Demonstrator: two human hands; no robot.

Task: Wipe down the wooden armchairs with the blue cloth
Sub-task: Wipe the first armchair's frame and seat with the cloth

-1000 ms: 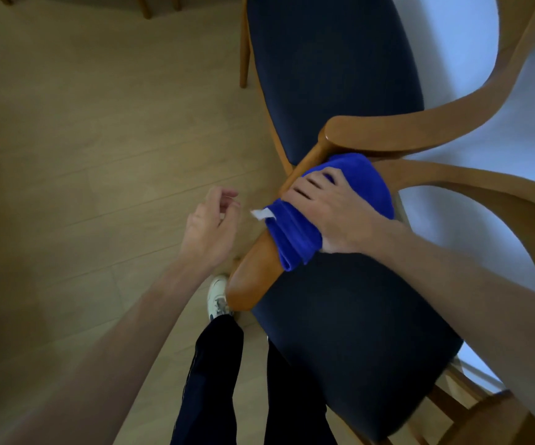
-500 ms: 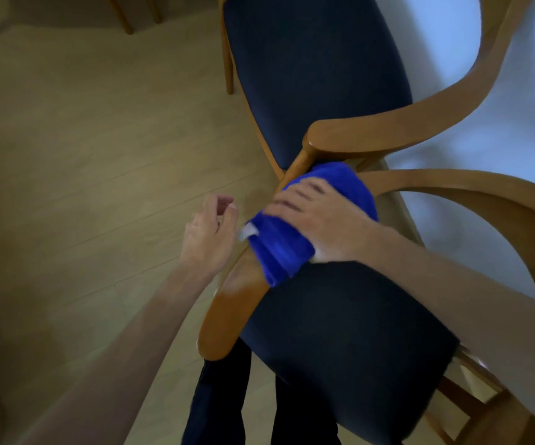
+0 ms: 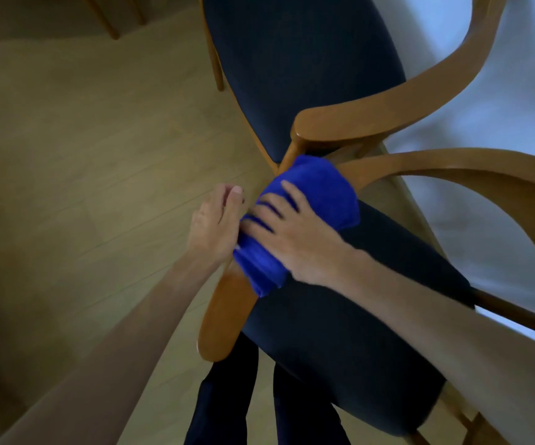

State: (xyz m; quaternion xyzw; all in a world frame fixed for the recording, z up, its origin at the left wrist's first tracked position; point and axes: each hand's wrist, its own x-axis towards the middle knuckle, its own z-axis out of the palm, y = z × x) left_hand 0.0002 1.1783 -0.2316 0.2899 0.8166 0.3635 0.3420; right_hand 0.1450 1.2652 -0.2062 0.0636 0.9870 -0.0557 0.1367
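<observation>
In the head view, the right hand (image 3: 295,239) is lying flat over the blue cloth (image 3: 304,220), its fingers (image 3: 269,203) spreading across the folds and pressing them down, a holding grip on the cloth. The cloth is draping over the near armchair's wooden armrest (image 3: 224,309), covering its middle while the rounded front end is sticking out below. The left hand (image 3: 216,220) is resting just beside the cloth's left edge, its grip narrow with fingers loosely curling and holding nothing that can be made out. A dark blue seat cushion (image 3: 340,332) is lying under the right forearm. A second armchair (image 3: 298,69) is standing just beyond, its armrest (image 3: 372,114) curving above the cloth. Dark trousers (image 3: 227,396) are showing over the pale wooden floor (image 3: 83,155).
</observation>
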